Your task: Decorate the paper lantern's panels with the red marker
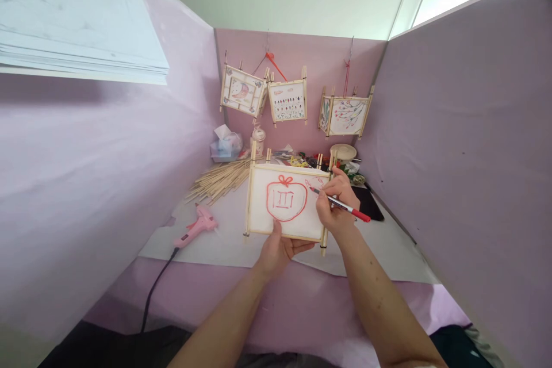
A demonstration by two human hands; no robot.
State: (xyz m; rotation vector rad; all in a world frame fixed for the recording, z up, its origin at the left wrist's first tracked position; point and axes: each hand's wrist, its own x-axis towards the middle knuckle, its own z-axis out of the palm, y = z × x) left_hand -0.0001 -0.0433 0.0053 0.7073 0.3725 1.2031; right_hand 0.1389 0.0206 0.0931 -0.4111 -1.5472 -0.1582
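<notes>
My left hand (278, 248) grips the bottom edge of a lantern (261, 200) built of thin wooden sticks with white paper sides, its thumb on the front face. That face bears a red outlined round shape with a bow on top and a small boxed figure inside. My right hand (338, 201) is closed around a red marker (345, 205), its tip at the upper right of the paper by some small red curls. The marker's red end points down to the right. The lantern is held up over the table, tilted toward me.
A pink glue gun (197, 227) with a black cord lies at left, near a pile of wooden sticks (219, 179). A tissue box (224, 149) and assorted craft supplies stand behind. Finished lanterns, one with a moon drawing (241, 90), hang at the back. Purple panels (470, 144) enclose both sides.
</notes>
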